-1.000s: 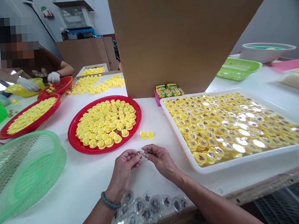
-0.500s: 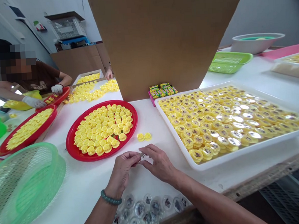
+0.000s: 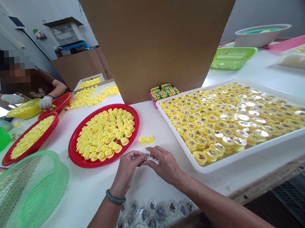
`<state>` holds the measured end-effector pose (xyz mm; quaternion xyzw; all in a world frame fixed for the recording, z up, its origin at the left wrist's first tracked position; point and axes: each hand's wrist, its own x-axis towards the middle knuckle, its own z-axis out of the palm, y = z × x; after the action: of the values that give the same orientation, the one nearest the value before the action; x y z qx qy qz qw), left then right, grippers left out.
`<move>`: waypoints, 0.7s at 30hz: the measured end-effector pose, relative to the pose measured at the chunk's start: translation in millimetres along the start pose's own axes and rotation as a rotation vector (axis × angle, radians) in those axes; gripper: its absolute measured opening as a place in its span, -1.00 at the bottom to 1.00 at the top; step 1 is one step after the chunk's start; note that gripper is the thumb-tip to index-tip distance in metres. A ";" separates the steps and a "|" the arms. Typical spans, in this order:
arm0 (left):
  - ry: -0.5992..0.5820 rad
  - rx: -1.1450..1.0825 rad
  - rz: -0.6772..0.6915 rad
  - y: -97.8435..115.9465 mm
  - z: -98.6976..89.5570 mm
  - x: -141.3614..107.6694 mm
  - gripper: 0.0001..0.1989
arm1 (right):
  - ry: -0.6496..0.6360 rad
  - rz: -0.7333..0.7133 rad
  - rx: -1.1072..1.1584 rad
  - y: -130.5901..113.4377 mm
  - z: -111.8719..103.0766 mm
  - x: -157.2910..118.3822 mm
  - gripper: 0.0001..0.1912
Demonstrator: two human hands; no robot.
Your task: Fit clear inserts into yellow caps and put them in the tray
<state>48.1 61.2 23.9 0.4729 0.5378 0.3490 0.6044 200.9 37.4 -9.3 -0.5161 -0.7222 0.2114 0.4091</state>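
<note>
My left hand (image 3: 130,167), with a green bead bracelet at the wrist, pinches a small clear disc (image 3: 147,157) with a dark print, mostly hidden by the fingers. Thumb and forefinger of my right hand (image 3: 166,165) close around the same disc from the other side. Below my wrists lie several clear round printed discs (image 3: 143,214) near the table's front edge. Just beyond my fingers sit two yellow flower-shaped pieces (image 3: 146,139). More of these yellow pieces fill a red round tray (image 3: 71,146) at the left. A white tray (image 3: 178,141) at the right holds rows of yellow pieces topped with printed discs.
A green mesh basket (image 3: 64,174) stands at the near left. Behind it, a gloved co-worker (image 3: 47,101) works among red trays and a yellow bowl (image 3: 25,109). A tall cardboard panel (image 3: 160,37) rises at the back, with small yellow-green packets (image 3: 164,91) before it.
My hands stay together on the disc; my right forefinger has lifted slightly. The co-worker's gloved hands have moved, one now behind the yellow bowl. The view has shifted a little.
</note>
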 end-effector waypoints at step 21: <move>-0.201 0.200 -0.087 7.2 -9.0 18.7 -0.53 | -0.149 -0.050 0.002 -2.0 -8.4 -0.3 -0.79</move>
<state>43.2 82.5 25.0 0.5398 0.5267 0.2180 0.6195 206.6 35.4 -3.0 -0.4804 -0.7631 0.2395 0.3600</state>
